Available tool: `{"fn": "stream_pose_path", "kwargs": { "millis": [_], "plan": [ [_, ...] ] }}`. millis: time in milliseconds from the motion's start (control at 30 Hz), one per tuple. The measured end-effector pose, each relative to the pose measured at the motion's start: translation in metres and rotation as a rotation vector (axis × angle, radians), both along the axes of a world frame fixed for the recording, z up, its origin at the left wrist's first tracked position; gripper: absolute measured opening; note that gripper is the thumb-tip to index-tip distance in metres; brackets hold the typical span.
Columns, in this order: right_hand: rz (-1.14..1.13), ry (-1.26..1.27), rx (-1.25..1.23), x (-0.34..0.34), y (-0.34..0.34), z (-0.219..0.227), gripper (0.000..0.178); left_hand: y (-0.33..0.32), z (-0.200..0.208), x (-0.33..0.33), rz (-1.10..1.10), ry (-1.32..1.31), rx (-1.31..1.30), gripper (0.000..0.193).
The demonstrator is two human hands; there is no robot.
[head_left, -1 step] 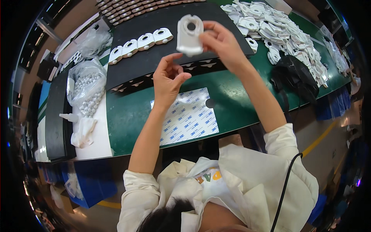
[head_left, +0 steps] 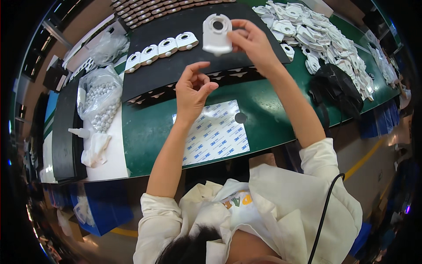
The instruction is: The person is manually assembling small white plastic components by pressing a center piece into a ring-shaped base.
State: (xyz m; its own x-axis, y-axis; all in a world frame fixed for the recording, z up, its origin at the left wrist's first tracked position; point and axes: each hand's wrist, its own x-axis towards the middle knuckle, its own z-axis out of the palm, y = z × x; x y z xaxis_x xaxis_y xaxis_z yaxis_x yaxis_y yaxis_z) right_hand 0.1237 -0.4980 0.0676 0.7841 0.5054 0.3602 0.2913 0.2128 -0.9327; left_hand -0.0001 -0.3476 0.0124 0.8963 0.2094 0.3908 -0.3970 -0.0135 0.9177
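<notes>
A flat white plastic part point(head_left: 214, 43) with a round hole near its top and a wavy lower end is pinched at its right edge by my right hand point(head_left: 256, 47). I hold it up above the black board point(head_left: 160, 72). My left hand point(head_left: 192, 90) is lower and to the left, its fingers curled and thumb apart, with nothing visible between them. Behind it on the board stands a short row of similar white parts point(head_left: 167, 47), each with a small white ball at its near end. Under my left hand lies a white sheet point(head_left: 214, 138) with blue print.
A heap of white parts point(head_left: 307, 33) covers the far right of the green table point(head_left: 272, 110), beside a black bag point(head_left: 336, 88). At left are a plastic bag of white balls point(head_left: 101, 97), a small nozzle bottle point(head_left: 79, 132) and a crumpled cloth point(head_left: 96, 149). More rows of parts point(head_left: 154, 9) stand at the back.
My right hand has lifted the white plastic part slightly. My left hand has hardly moved.
</notes>
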Motion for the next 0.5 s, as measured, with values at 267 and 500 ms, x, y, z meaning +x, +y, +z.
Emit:
{"fn": "stream_pose_path", "kwargs": {
  "millis": [267, 500],
  "plan": [
    [-0.447, -0.204, -0.541, 0.121, 0.057, -0.045, 0.029, -0.007, 0.000, 0.003, 0.036, 0.054, 0.053, 0.030],
    [-0.406, -0.234, -0.733, 0.102, 0.054, -0.028, 0.026, -0.005, -0.002, 0.004, 0.085, 0.027, 0.058, 0.028]
  ]
}}
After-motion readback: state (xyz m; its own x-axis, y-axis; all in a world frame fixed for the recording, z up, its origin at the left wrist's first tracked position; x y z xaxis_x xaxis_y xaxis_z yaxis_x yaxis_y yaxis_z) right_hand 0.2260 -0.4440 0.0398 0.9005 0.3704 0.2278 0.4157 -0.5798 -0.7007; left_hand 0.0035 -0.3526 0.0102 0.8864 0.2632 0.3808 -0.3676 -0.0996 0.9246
